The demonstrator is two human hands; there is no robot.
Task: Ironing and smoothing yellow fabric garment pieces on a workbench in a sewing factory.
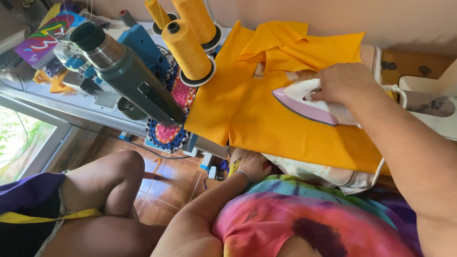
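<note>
A white plastic clothes iron with a lilac soleplate rim (312, 105) lies flat on a bright orange-yellow collared cotton garment (266, 109), its pointed nose aimed left, just below the collar. The right hand (343, 82) is wrapped over the iron's handle, fingers closed on it. The garment is smooth and matte, spread across the bench (419, 62) over a pale cloth pad (328, 175), one edge hanging toward the lap. The left hand (251, 165) sits at the garment's near hem, fingers curled under the cloth edge; whether it grips anything cannot be told. To the left stand three tapered cones of yellow-orange thread (186, 47), glossy and finely wound, beside a dark green metal flask (124, 70) and a crocheted pink-and-blue mat (171, 131).
</note>
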